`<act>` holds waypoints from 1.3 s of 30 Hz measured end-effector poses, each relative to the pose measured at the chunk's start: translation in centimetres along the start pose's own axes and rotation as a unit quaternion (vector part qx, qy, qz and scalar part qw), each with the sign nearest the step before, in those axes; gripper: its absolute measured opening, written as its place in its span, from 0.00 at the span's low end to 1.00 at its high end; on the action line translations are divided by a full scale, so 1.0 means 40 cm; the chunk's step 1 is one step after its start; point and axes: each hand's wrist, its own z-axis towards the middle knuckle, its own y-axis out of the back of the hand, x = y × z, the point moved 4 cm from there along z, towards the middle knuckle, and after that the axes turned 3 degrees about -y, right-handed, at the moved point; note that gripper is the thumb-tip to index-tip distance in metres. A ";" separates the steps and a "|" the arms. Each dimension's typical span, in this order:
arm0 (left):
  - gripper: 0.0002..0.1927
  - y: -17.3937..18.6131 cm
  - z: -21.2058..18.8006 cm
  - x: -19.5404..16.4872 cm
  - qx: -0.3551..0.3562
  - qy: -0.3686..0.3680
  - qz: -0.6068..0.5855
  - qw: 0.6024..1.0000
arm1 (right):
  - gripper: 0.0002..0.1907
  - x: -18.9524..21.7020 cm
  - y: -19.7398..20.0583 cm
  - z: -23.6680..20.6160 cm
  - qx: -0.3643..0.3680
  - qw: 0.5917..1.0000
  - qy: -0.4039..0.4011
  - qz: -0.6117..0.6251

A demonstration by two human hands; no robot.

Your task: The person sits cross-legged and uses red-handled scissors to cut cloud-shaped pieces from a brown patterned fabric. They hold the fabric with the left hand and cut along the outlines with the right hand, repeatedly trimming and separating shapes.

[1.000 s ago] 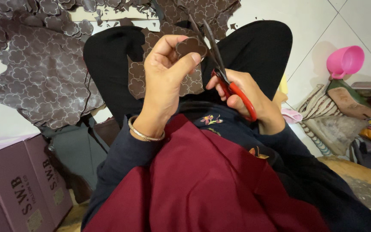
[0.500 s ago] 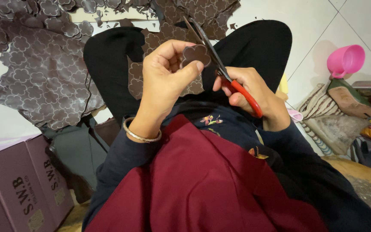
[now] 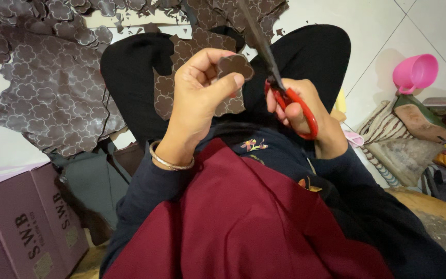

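Scissors [image 3: 280,77] have drawn back from the brown flower-shaped cutout [image 3: 236,65] pinched in left-hand fingers [image 3: 228,85].

Two hands: left hand [image 3: 197,103], right hand [image 3: 305,116]. One pair of red-handled scissors [image 3: 285,93]. One cut flower-shaped brown piece [image 3: 236,66] at centre. One large brown patterned sheet [image 3: 52,88], upper left. One pink cup [image 3: 415,72], upper right. One mauve box [image 3: 21,222], lower left. One silver bangle [image 3: 169,161].
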 end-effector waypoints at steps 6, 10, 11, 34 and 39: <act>0.15 -0.007 0.005 0.011 -0.061 0.023 -0.148 0.987 | 0.57 0.045 -0.014 0.003 0.019 0.998 0.039 -0.043; 0.15 -0.019 -0.002 0.011 -0.064 0.027 -0.139 0.988 | 0.58 0.081 -0.038 0.002 0.045 0.992 0.096 -0.066; 0.15 -0.022 -0.004 0.011 -0.065 0.026 -0.130 0.989 | 0.58 0.082 -0.043 0.000 0.052 0.993 0.084 -0.060; 0.15 -0.031 -0.010 -0.006 -0.045 0.007 -0.059 0.997 | 0.59 0.079 -0.043 -0.002 0.069 0.994 0.042 -0.075; 0.14 -0.031 -0.012 -0.008 -0.047 0.012 -0.056 0.997 | 0.58 0.079 -0.041 0.003 0.070 0.993 0.044 -0.089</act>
